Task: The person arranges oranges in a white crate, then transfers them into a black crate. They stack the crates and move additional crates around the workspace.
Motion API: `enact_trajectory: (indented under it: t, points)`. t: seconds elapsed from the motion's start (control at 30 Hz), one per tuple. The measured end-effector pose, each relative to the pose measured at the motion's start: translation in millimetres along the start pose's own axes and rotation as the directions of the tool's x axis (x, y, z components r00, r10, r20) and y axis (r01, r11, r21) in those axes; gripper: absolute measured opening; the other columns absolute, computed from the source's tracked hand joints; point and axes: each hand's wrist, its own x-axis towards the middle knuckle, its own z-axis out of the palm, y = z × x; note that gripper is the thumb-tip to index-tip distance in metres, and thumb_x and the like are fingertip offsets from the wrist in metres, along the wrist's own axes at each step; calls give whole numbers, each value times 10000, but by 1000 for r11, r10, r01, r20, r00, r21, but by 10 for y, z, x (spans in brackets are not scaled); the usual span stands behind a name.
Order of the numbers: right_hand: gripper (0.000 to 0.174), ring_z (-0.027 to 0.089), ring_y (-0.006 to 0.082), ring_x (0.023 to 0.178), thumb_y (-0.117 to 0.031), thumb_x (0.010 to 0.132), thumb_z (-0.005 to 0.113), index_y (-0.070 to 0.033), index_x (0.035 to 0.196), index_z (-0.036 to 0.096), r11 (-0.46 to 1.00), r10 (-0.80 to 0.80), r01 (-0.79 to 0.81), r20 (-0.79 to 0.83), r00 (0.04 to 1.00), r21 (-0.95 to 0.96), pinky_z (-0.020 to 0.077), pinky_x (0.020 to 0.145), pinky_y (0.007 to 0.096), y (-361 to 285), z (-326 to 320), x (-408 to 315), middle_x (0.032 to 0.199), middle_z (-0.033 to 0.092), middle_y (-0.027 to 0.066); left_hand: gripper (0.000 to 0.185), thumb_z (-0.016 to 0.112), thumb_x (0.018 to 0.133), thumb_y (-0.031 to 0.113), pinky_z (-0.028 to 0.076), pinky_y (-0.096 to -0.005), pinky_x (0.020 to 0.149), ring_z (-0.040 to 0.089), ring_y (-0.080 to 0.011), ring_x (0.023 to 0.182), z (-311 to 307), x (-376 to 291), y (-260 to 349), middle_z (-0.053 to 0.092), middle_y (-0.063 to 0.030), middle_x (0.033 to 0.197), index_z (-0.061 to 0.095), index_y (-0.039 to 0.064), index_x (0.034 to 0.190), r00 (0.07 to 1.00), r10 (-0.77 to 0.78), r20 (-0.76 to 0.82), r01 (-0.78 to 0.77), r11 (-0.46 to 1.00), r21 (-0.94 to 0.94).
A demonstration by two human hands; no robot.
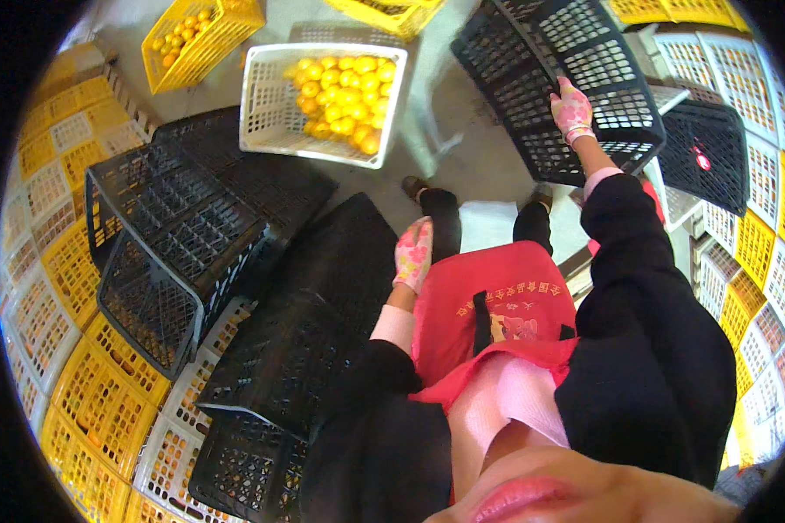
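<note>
My right hand point(571, 112), in a pink floral glove, grips the rim of a black plastic mesh crate point(608, 49). That crate is tilted at the upper right, and I can see into its bare inside. My left hand point(413, 253), gloved alike, hangs beside my thigh at the edge of my red apron point(448, 320). Its fingers lie close together and its palm is turned away, so any grip is hidden. Ahead of me a white plastic crate point(261, 140) holds many orange citrus fruits point(343, 98), heaped towards its right side.
Black crates point(170, 209) lie stacked and tipped at my left, with another black crate point(248, 457) nearer. A yellow crate point(235, 39) of fruit stands at the upper left. Walls of yellow crates point(98, 392) and white crates point(726, 59) line both sides. A white object point(488, 225) shows between my legs.
</note>
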Motion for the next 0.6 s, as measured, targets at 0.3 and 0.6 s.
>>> enact_trajectory:
  t: [0.3,0.6]
  points:
    - [387,587,370,1171,-174,871,603,-116,1252,637,988,90,-88,-8,996,128,465,1004,437,-1068,1737,-40,1250,632,187,409,539,1010,310,455,-345,1004,628,-263,1125,-1567,1107,-73,671,-164,1221,638,-20,1230,943,-47,-330,55,998,14]
    - [833,445,362,1365,-400,830,713,48,1452,388,600,282,-590,548,788,540,362,1122,389,-2448,2852,-725,1442,464,286,805,744,852,354,392,-392,1094,504,-370,1296,-2998,3320,-69,490,-282,1412,395,-51,1454,893,92,-440,21,969,246]
